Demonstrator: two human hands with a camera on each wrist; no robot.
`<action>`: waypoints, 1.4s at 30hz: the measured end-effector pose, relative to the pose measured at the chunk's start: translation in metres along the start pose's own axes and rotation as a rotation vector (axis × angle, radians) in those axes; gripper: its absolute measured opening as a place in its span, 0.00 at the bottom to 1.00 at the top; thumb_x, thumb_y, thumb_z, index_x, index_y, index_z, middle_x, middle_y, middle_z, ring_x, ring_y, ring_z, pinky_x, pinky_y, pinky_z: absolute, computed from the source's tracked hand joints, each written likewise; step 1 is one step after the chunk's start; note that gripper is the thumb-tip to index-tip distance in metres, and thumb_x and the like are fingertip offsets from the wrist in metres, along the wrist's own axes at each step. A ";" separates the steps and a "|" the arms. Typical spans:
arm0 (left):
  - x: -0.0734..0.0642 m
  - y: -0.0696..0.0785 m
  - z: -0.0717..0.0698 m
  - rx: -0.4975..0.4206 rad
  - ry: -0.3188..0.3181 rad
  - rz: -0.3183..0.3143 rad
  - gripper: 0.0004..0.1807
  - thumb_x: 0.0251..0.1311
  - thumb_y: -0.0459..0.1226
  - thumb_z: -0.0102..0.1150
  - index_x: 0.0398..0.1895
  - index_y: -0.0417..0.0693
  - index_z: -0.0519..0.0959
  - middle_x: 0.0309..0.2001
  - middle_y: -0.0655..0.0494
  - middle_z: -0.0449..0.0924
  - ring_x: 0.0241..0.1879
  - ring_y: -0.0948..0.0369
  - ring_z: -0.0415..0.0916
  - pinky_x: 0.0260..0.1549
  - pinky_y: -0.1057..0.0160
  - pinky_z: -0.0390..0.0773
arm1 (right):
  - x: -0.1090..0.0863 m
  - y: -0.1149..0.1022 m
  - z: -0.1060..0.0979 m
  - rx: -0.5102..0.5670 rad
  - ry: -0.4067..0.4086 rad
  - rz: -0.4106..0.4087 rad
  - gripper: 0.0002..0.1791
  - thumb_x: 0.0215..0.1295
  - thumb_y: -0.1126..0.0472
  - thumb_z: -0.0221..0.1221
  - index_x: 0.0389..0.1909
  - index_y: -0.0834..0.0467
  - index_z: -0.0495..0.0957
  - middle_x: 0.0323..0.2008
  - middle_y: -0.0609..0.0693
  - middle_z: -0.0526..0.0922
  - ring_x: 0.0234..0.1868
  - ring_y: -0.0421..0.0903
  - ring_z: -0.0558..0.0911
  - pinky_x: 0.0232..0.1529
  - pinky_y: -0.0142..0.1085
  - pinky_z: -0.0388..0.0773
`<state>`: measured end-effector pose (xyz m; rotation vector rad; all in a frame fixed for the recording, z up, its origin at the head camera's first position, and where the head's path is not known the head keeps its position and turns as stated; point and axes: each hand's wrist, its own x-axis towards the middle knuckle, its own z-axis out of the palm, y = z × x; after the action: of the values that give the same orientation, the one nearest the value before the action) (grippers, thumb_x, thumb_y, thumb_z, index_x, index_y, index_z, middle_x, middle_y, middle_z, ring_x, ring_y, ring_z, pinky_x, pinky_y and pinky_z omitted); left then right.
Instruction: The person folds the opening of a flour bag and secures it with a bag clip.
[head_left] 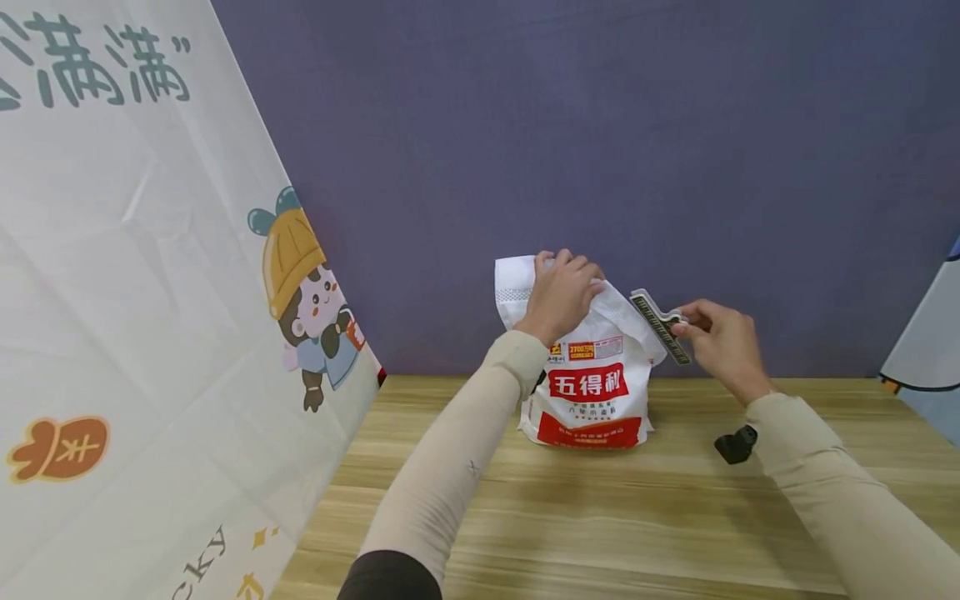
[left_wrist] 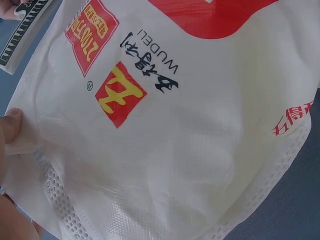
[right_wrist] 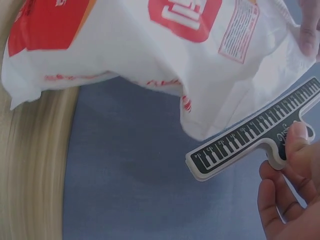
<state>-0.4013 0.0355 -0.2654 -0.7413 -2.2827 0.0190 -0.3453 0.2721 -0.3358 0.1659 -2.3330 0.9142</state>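
A white woven flour bag (head_left: pixel 588 383) with red labels stands upright on the table. My left hand (head_left: pixel 561 292) grips its folded top edge, the thumb against the front and the fingers over the back. My right hand (head_left: pixel 723 343) pinches a long bag clip (head_left: pixel 660 327) by its handle, between thumb and fingers. The clip (right_wrist: pixel 255 131) is dark with a pale rim and a row of numbered, key-like marks. It lies slantwise along the bag's upper right edge. Whether its far side touches the bag, I cannot tell.
The wood-grain table (head_left: pixel 600 517) reaches back to a dark blue-grey cloth wall (head_left: pixel 600 125). On the left hangs a white printed sheet (head_left: pixel 150 292) with a cartoon figure. A pale printed panel (head_left: pixel 926 350) stands at the far right.
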 end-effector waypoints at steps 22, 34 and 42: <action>-0.006 0.000 -0.004 -0.013 0.000 0.013 0.13 0.70 0.52 0.45 0.47 0.68 0.80 0.46 0.72 0.80 0.50 0.66 0.70 0.63 0.51 0.59 | 0.001 -0.024 0.003 0.009 0.040 -0.024 0.07 0.61 0.64 0.63 0.40 0.58 0.83 0.33 0.58 0.87 0.29 0.39 0.79 0.24 0.23 0.67; -0.007 0.000 -0.007 -0.035 -0.020 0.008 0.13 0.70 0.52 0.45 0.48 0.67 0.80 0.47 0.71 0.80 0.51 0.66 0.70 0.64 0.51 0.57 | 0.006 -0.024 0.007 0.014 0.046 -0.036 0.07 0.62 0.66 0.62 0.40 0.59 0.83 0.33 0.58 0.87 0.27 0.31 0.75 0.24 0.22 0.67; -0.006 0.001 -0.005 -0.029 -0.002 0.006 0.13 0.69 0.52 0.46 0.46 0.67 0.80 0.45 0.71 0.81 0.49 0.66 0.70 0.63 0.52 0.58 | 0.010 -0.022 0.010 0.009 0.042 -0.042 0.06 0.62 0.66 0.61 0.40 0.60 0.83 0.32 0.58 0.86 0.24 0.31 0.73 0.23 0.24 0.66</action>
<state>-0.3944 0.0320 -0.2656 -0.7634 -2.2866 -0.0107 -0.3512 0.2504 -0.3231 0.1964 -2.2787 0.8996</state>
